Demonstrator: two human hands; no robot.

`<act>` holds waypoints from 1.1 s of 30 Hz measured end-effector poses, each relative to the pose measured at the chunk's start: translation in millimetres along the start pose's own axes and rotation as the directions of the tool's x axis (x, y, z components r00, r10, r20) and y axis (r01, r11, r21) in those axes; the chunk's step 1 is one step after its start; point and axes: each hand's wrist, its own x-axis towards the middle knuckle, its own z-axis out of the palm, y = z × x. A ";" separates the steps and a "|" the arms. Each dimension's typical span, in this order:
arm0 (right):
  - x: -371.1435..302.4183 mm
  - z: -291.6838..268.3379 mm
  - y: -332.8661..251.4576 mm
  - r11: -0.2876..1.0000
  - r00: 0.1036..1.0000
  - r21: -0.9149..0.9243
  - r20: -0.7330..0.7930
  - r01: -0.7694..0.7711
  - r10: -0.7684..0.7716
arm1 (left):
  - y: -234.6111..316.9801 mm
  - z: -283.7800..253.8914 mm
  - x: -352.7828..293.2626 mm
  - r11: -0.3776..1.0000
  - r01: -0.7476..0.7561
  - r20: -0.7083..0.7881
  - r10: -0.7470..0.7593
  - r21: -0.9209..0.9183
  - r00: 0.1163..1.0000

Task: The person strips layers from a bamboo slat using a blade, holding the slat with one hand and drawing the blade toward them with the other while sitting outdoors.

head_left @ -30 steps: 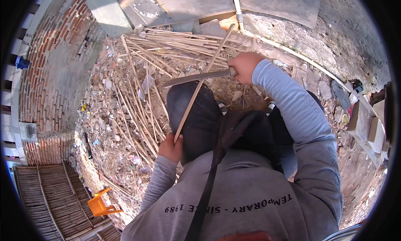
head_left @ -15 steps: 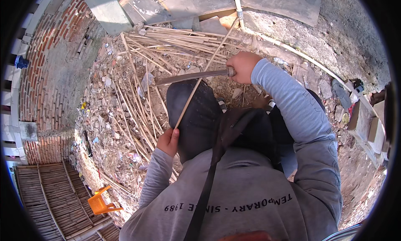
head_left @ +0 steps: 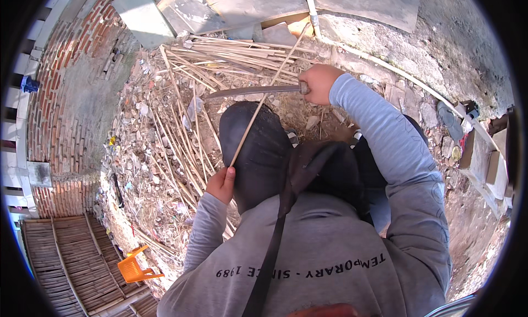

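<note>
My left hand [head_left: 221, 185] is closed around the near end of a long thin bamboo strip [head_left: 252, 122], which slants away over my dark-trousered knee toward the far wall. In my right hand [head_left: 320, 84] is the handle of a machete [head_left: 256, 90], gripped in a fist. Its long dark blade points left and crosses over the strip beyond the knee. Whether the edge touches the strip I cannot tell.
Many cut bamboo strips [head_left: 236, 54] lie piled on the littered ground ahead, with more strips [head_left: 177, 146] to the left. An orange plastic chair [head_left: 132, 266] stands at lower left beside a bamboo-slat panel [head_left: 71, 262]. A white pipe [head_left: 379, 63] runs along the far wall.
The machete and my right hand have shifted slightly away from me along the strip, and the blade looks turned more edge-on. My left hand stays in place on the strip.
</note>
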 end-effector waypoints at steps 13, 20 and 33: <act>11.6 -0.9 16.8 0.991 0.990 0.010 0.042 -0.136 0.136 | -0.3 -0.6 1.5 0.998 0.058 0.020 -0.058 0.006 0.998; 2.1 2.9 -6.8 0.998 0.997 -0.063 0.077 0.001 0.004 | -0.6 -4.3 4.4 0.991 0.037 0.050 -0.044 0.127 0.998; 8.9 6.3 7.5 1.000 0.998 0.016 0.061 -0.024 0.023 | -12.5 4.0 6.0 1.000 -0.031 -0.019 0.031 0.005 0.999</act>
